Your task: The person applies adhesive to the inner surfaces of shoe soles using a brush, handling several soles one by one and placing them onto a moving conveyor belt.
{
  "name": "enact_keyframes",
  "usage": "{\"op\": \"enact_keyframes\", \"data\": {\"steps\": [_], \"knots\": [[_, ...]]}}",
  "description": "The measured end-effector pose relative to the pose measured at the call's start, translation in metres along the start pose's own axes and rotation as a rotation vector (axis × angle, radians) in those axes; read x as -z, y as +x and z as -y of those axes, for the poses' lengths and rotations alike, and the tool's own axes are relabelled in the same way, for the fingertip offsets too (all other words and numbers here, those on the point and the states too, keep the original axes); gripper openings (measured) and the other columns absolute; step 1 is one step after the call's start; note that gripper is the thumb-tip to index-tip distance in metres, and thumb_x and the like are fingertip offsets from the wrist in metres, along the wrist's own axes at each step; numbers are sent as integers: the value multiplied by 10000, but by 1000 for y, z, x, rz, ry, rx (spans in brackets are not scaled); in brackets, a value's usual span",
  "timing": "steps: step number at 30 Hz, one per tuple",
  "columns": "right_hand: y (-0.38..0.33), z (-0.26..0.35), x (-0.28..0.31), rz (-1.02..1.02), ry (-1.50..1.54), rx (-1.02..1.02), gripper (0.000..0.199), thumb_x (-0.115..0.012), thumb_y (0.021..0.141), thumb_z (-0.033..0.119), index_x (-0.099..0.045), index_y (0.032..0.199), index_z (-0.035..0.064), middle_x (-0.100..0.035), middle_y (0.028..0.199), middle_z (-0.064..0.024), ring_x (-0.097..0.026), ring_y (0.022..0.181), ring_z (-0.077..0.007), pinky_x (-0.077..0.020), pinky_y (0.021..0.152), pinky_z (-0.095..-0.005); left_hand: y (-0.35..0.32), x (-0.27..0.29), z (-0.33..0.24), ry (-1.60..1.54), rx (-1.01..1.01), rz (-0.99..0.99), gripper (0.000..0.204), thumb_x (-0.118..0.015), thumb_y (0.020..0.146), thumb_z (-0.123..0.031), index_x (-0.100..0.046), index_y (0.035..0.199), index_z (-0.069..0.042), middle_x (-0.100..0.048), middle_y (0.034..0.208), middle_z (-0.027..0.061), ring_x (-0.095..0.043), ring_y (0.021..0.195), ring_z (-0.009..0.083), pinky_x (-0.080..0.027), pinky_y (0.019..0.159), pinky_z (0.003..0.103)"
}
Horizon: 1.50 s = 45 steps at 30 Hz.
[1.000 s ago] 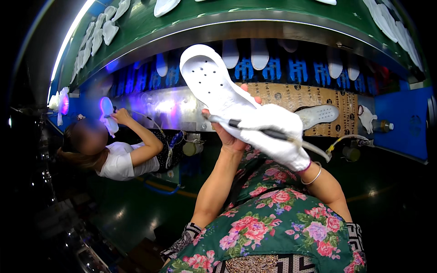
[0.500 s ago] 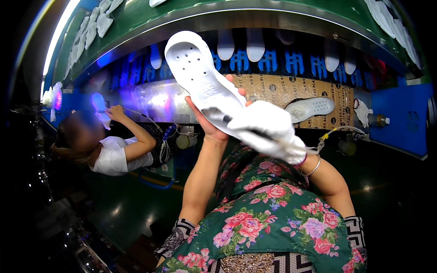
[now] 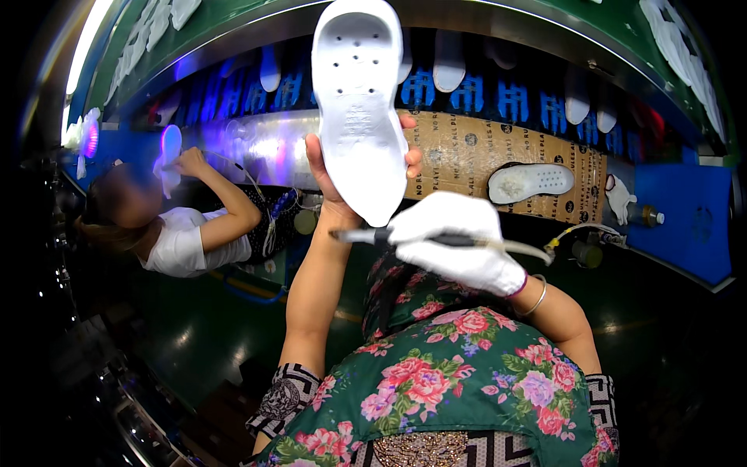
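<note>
My bare left hand (image 3: 333, 177) grips a white shoe sole (image 3: 359, 117) from beneath, thumb on one edge and fingertips on the other. The sole stands lengthwise, its wide end with small holes pointing away from me and its narrow end toward me. Just below that narrow end, my right hand (image 3: 459, 237), in a white glove, is closed around a slim black pen-like tool (image 3: 369, 235) with a hose (image 3: 523, 249) running from its back end. The tool's blurred tip points left; I cannot tell whether it touches the sole.
Brown printed covering (image 3: 447, 159) lies on the bench, bearing another white sole (image 3: 533, 184). A white glove (image 3: 618, 200) and bottle (image 3: 647, 216) are at right. Soles rest along a blue rack (image 3: 467, 95) behind. At left a co-worker (image 3: 187, 233) holds a sole under purple light.
The sole has swung from slanted to nearly straight and moved farther from me. My gloved hand, which overlapped the sole's near end, is now below it with the tool pointing left.
</note>
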State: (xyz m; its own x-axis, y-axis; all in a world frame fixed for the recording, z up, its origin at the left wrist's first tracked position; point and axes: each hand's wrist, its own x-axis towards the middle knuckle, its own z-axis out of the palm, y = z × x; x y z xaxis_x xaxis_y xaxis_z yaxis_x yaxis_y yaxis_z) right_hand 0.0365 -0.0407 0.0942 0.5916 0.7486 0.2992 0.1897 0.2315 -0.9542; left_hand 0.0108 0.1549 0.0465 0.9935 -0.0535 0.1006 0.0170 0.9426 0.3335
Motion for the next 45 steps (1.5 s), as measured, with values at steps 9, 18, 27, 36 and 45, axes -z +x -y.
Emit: {"op": "enact_keyframes", "data": {"steps": [9, 18, 27, 36, 45], "knots": [[0, -4, -8, -29, -407, 311, 237, -783, 735, 28, -743, 958, 100, -721, 935, -82, -691, 828, -264, -540, 719, -334, 7, -1, -14, 25, 169, -6, 972, -585, 799, -723, -326, 1470, -70, -488, 1186, 243, -512, 831, 309, -437, 671, 409], [8, 4, 2, -93, -311, 163, 228, -788, 743, 48, -744, 964, 85, -722, 946, -86, -692, 854, -249, -548, 768, -338, 16, -26, -17, 133, 207, -74, 1022, -614, 746, -738, -402, 1395, 23, -505, 1042, 268, -540, 724, 285, -404, 563, 355], [2, 5, -9, 87, -76, 144, 221, -767, 748, 14, -727, 960, 62, -722, 928, -103, -696, 824, -240, -546, 720, -335, 14, -18, -32, 78, 230, -87, 1008, -624, 739, -720, -397, 1408, 0, -497, 1110, 292, -555, 708, 306, -429, 575, 359], [3, -3, -26, 28, -345, 298, 266, -793, 715, 31, -737, 965, 100, -721, 932, -86, -689, 798, -260, -543, 708, -344, 17, -4, -38, -55, 171, 45, 945, -560, 784, -704, -417, 1426, -25, -521, 1200, 284, -579, 924, 353, -484, 650, 422], [15, 3, -19, 21, -333, 197, 203, -776, 749, 29, -729, 939, 83, -725, 939, -76, -694, 832, -231, -541, 737, -330, 15, 0, -41, 152, 136, 32, 1065, -558, 737, -799, -403, 1363, 49, -511, 1016, 217, -523, 733, 246, -416, 587, 354]]}}
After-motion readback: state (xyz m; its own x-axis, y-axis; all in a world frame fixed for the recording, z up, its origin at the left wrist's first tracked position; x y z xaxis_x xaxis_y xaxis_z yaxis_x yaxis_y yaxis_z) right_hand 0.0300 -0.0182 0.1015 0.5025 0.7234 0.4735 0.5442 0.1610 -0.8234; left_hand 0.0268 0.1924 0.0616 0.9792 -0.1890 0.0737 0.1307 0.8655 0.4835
